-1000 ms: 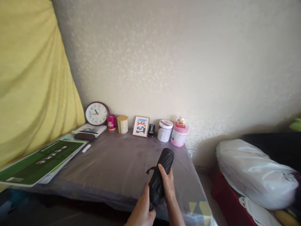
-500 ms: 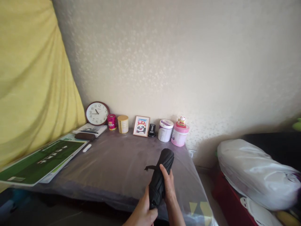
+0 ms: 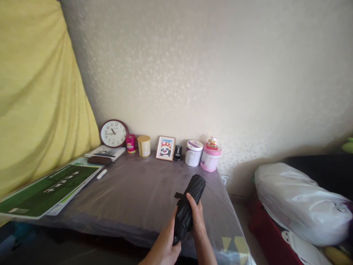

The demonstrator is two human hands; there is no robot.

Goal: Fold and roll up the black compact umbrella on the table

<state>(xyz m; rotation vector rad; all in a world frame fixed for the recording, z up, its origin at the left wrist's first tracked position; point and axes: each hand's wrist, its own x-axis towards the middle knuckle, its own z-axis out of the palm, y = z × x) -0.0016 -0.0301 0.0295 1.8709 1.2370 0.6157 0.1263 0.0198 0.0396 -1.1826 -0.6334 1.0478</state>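
Observation:
A folded black umbrella (image 3: 184,213) is held in both hands above the table's front part, tilted with its far end up and to the right. My left hand (image 3: 168,237) is closed around its lower end near the handle. Higher up, my right hand (image 3: 197,215) grips the right side, with the thumb lying across the cloth. A short black strap (image 3: 179,195) sticks out loose on the umbrella's left side. Most of the left fingers are hidden behind the umbrella.
On the covered table (image 3: 132,198) a wall clock (image 3: 114,133), a pink can (image 3: 131,143), a yellow canister (image 3: 144,146), a panda picture (image 3: 166,148) and two tubs (image 3: 194,153) line the wall. Green board (image 3: 52,191) lies left. A white bag (image 3: 300,202) sits right.
My left hand has shifted slightly up and left along the umbrella's lower end. The strap has moved a little to the right and looks shorter. Both hands keep their hold.

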